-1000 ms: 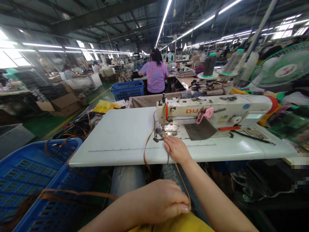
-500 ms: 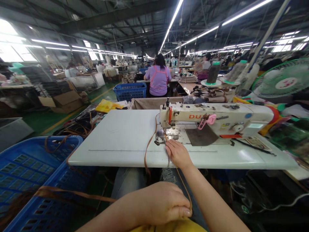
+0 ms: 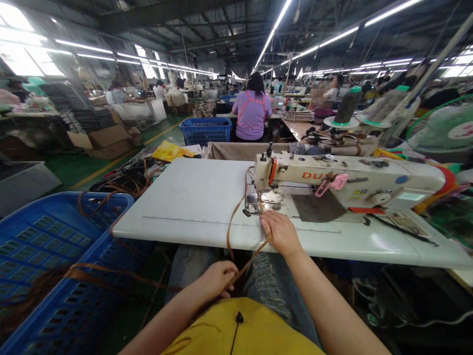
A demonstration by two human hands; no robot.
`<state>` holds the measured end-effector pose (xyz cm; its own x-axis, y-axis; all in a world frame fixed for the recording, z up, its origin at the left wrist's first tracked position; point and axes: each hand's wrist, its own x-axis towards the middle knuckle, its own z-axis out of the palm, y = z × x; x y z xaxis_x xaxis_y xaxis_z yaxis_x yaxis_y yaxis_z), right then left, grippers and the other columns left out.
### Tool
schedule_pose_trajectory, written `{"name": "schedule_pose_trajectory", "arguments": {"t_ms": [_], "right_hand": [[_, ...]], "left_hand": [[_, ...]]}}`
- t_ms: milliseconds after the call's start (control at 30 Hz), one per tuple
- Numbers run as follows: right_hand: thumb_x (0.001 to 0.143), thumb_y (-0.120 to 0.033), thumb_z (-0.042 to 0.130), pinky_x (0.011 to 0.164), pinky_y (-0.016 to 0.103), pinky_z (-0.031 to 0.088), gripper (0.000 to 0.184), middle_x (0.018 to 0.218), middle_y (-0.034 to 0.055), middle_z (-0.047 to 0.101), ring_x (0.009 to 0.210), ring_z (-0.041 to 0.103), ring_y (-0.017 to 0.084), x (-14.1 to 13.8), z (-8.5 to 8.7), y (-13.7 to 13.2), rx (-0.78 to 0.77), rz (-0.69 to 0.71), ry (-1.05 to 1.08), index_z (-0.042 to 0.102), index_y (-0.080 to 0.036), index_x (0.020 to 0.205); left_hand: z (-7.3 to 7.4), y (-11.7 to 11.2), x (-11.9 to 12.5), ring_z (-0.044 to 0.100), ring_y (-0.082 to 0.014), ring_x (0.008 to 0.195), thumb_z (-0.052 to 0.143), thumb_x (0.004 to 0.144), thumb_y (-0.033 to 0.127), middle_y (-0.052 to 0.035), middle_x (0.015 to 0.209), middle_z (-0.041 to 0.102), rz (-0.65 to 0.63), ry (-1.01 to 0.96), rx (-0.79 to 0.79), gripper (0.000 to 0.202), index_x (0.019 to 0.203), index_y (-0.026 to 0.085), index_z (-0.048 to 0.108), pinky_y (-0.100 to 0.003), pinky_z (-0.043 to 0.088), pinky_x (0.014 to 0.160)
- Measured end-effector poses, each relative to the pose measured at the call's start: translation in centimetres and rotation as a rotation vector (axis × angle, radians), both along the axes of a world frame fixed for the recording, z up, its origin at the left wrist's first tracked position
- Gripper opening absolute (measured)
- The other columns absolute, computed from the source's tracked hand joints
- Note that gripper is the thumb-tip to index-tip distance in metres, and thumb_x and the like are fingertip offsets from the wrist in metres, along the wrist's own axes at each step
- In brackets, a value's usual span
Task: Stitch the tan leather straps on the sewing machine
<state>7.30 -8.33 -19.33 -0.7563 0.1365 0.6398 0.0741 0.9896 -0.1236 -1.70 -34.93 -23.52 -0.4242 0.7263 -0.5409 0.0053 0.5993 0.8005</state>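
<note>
A sewing machine [image 3: 354,182] stands on a pale tabletop [image 3: 185,197]. My right hand [image 3: 281,230] is closed around a narrow brown strap [image 3: 254,254] just in front of the needle area, fingertips close to the presser foot. Lower down, over my lap, my left hand [image 3: 220,278] pinches the same strap, which runs slanting up to the right hand. Another length of brown strap [image 3: 232,222] drops from the machine's head over the table's front edge. Fingers of both hands partly hide what they grip.
At the left, a blue plastic basket [image 3: 92,236] holds more brown strap, and one strand trails from it toward my lap. Thread cones [image 3: 347,106] and a green fan [image 3: 447,125] are at the right. Ahead sits a person in purple [image 3: 252,111] beside another blue basket [image 3: 205,130].
My left hand has moved forward and left, drawing the strap into a straighter slant below the right hand. The right hand stays by the needle area. The view has shifted slightly.
</note>
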Motion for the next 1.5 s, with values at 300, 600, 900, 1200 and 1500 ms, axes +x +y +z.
{"name": "schedule_pose_trajectory", "arguments": {"t_ms": [300, 600, 900, 1200, 1500], "right_hand": [[0.111, -0.033, 0.044, 0.106, 0.048, 0.055, 0.038, 0.121, 0.0111, 0.079, 0.115, 0.072, 0.028, 0.1, 0.1, 0.0, -0.011, -0.007, -0.007, 0.078, -0.018, 0.115], [0.111, -0.034, 0.045, 0.109, 0.047, 0.054, 0.037, 0.122, 0.0118, 0.079, 0.120, 0.071, 0.028, 0.2, 0.0, -0.1, -0.044, -0.007, -0.020, 0.078, -0.019, 0.118], [0.111, -0.034, 0.045, 0.107, 0.045, 0.054, 0.038, 0.119, 0.0111, 0.079, 0.116, 0.071, 0.028, 0.1, 0.3, -0.4, -0.045, -0.014, -0.014, 0.079, -0.018, 0.114], [0.113, -0.039, 0.039, 0.109, 0.045, 0.049, 0.044, 0.125, 0.0125, 0.076, 0.121, 0.066, 0.028, 0.0, 0.1, -0.4, -0.110, -0.012, -0.099, 0.076, -0.015, 0.118], [0.113, -0.037, 0.039, 0.101, 0.042, 0.048, 0.044, 0.112, 0.0129, 0.077, 0.111, 0.066, 0.027, 0.2, 0.4, -0.6, -0.108, 0.003, -0.040, 0.077, -0.014, 0.110]], "left_hand": [[-2.8, 1.4, -3.3, 0.070, -0.0303, 0.107, 0.066, 0.087, 0.057, -0.0126, 0.111, 0.078, 0.097, 0.198, 0.195, 0.051, 0.113, 0.014, 0.076, -0.041, 0.054, 0.099], [-3.5, 1.1, -2.6, 0.066, -0.0374, 0.121, 0.090, 0.062, 0.048, -0.0116, 0.124, 0.078, -0.112, 0.172, 0.152, 0.067, 0.121, 0.020, 0.077, -0.045, 0.049, 0.107], [-1.2, 2.4, -3.6, 0.068, -0.0470, 0.116, 0.096, 0.049, 0.040, -0.0148, 0.109, 0.081, -0.210, 0.229, 0.037, 0.058, 0.101, 0.018, 0.081, -0.059, 0.048, 0.107], [-0.3, 1.8, -4.9, 0.069, -0.0348, 0.104, 0.081, 0.075, 0.058, -0.0098, 0.094, 0.079, -0.268, 0.108, 0.098, 0.042, 0.074, 0.017, 0.077, -0.046, 0.051, 0.105], [0.4, 1.6, -5.3, 0.055, -0.0394, 0.141, 0.089, 0.062, 0.061, -0.0210, 0.154, 0.059, -0.162, 0.052, 0.065, 0.101, 0.144, 0.012, 0.059, -0.048, 0.046, 0.116]]}}
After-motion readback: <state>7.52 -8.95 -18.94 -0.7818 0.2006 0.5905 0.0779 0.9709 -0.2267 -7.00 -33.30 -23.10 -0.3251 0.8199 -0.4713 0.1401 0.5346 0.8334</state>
